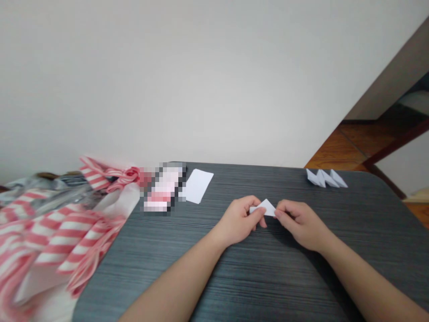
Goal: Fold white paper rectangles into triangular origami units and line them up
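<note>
A small white folded paper piece (266,207), triangular in shape, is pinched between both my hands over the dark grey table (234,277). My left hand (239,221) grips its left end with curled fingers. My right hand (300,222) pinches its right end. Both hands rest near the middle of the table.
Three folded white paper pieces (325,178) lie in a row at the table's far right corner. A flat white paper sheet (198,185) lies at the far edge, beside a blurred-out object (163,188). Red-and-white striped plastic bags (50,232) crowd the left side.
</note>
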Motion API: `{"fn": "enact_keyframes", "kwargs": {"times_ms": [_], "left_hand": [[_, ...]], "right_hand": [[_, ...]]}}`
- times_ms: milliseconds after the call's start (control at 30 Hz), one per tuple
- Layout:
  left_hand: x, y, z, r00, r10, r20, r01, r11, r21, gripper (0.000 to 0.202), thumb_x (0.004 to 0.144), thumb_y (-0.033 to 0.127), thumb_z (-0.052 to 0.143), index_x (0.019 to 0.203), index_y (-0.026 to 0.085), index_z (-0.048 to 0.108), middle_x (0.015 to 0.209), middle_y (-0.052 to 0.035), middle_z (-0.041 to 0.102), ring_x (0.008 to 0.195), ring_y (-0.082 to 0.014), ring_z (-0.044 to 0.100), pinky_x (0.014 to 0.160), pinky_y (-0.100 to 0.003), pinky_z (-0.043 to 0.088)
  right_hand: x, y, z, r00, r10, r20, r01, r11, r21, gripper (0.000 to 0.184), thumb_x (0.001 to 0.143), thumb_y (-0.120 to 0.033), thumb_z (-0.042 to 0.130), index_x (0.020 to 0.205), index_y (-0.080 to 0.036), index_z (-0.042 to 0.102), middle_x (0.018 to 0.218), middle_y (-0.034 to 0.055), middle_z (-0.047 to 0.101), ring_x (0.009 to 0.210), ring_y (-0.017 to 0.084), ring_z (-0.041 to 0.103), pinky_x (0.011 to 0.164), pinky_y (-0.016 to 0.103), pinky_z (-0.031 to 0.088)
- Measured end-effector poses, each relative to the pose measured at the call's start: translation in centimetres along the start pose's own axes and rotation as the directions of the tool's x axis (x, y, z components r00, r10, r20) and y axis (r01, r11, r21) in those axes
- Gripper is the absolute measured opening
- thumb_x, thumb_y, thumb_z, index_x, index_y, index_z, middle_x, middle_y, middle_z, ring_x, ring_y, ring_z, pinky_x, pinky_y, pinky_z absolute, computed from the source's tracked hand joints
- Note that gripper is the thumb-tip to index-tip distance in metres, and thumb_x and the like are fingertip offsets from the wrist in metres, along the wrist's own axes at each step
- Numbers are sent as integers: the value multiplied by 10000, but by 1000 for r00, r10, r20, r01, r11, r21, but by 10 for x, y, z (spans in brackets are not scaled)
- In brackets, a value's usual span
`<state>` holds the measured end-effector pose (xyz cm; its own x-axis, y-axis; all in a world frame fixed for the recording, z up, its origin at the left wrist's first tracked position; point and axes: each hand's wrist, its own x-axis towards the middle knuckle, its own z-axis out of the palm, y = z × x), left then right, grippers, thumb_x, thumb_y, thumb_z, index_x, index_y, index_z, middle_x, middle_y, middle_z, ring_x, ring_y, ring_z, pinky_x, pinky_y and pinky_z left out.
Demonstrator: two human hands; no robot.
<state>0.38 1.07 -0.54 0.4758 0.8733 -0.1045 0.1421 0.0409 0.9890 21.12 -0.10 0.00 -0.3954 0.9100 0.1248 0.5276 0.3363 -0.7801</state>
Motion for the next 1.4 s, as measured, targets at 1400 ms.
{"fn": "enact_keyframes", "kwargs": {"times_ms": [1400], "left_hand": [[4, 4, -1, 998, -27, -58, 10, 961, -275, 229, 903, 361, 550, 782, 180, 479, 573, 27, 604, 456, -80, 475, 484, -199, 355]], "right_hand": [[-4, 9, -2, 999, -39, 8, 36, 965, 259, 342, 999, -360, 423, 760, -182, 592, 644, 3, 586, 574, 138, 537, 572, 266, 422]]}}
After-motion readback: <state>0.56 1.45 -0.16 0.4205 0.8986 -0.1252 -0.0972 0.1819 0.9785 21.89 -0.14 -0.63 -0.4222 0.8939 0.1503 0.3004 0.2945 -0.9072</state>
